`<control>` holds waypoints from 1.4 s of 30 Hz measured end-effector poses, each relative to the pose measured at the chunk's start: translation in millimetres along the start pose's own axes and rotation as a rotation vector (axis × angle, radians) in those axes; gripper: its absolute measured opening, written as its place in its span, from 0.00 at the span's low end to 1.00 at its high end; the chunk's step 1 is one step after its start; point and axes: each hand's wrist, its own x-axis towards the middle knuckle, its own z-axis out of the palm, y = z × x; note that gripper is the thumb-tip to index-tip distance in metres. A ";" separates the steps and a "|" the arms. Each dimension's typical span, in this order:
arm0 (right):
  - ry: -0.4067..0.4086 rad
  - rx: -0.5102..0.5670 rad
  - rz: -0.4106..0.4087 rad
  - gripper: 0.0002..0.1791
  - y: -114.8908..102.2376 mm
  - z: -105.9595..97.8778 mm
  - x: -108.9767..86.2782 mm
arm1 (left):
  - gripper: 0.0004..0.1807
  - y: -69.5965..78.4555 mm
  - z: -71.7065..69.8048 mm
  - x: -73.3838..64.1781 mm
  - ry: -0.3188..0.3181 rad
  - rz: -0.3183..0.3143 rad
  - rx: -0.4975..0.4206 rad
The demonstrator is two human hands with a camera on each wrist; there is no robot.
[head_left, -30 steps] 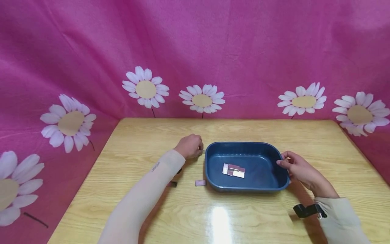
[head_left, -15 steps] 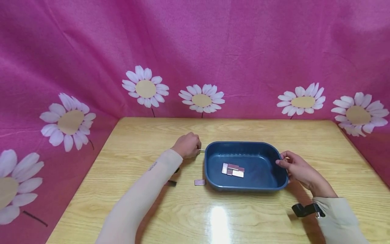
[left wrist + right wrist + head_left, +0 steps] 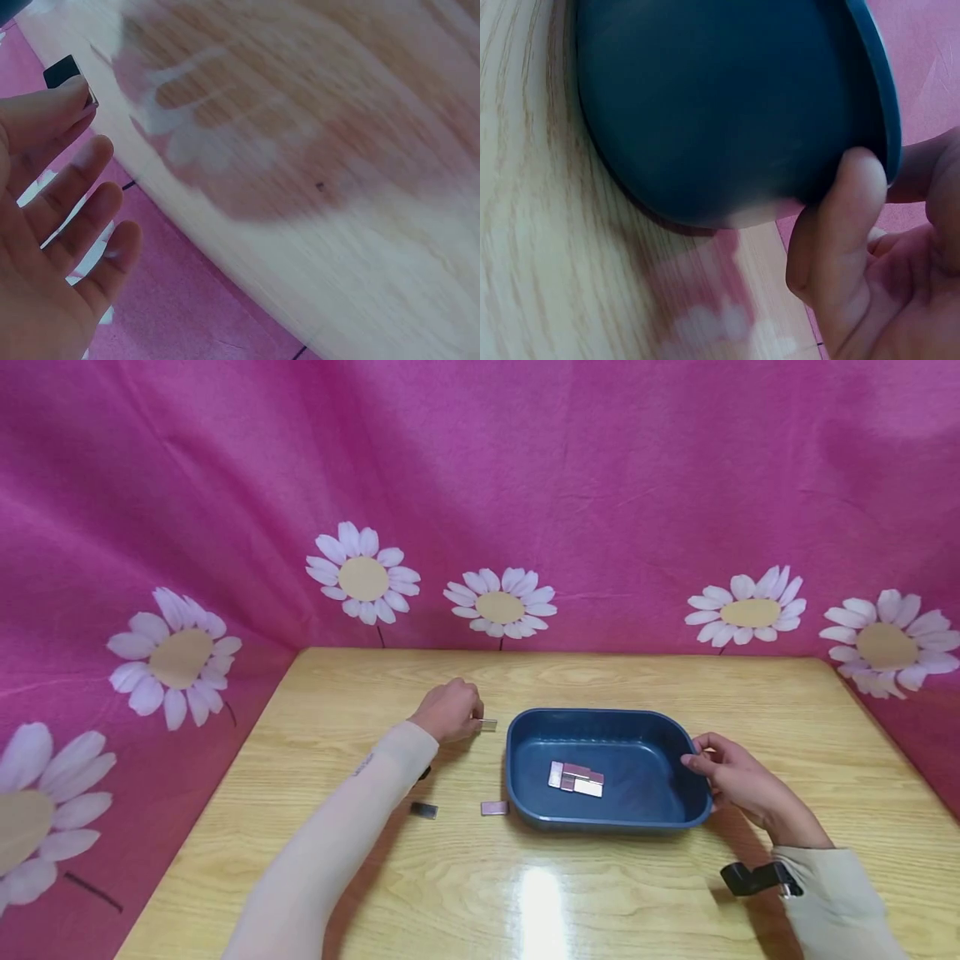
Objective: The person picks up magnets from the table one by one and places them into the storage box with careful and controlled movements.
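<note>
Between the thumb and fingertip of my left hand (image 3: 450, 710) is a small shiny rectangular block (image 3: 487, 725), held a little left of the dark blue tray (image 3: 607, 822). The left wrist view shows this block (image 3: 61, 73) with a dark face, the other fingers spread loosely. My right hand (image 3: 738, 781) grips the tray's right end. In the right wrist view, the thumb (image 3: 859, 176) lies over the rim of the tray (image 3: 727, 112). Several similar pinkish and pale blocks (image 3: 576, 772) lie grouped flat on the tray's floor.
A pinkish block (image 3: 494, 808) lies on the wooden table (image 3: 450, 893) by the tray's lower left corner. Farther left, a dark block (image 3: 423, 811) lies near my left forearm. A pink flowered cloth (image 3: 600, 485) hangs behind the table and along its sides.
My left hand has moved left, away from the tray, with the block, which now shows more. The dark block near the forearm is more exposed. The right hand and tray stay put.
</note>
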 end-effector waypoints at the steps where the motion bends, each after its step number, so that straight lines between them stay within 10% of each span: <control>1: -0.001 -0.002 0.005 0.14 -0.2 -0.1 0.2 | 0.05 -0.7 0.0 -0.9 0.004 -0.001 0.000; 42: -0.002 0.052 0.023 0.13 -1.7 -0.1 -0.8 | 0.09 -13.7 -42.8 -14.1 0.096 -0.058 -0.209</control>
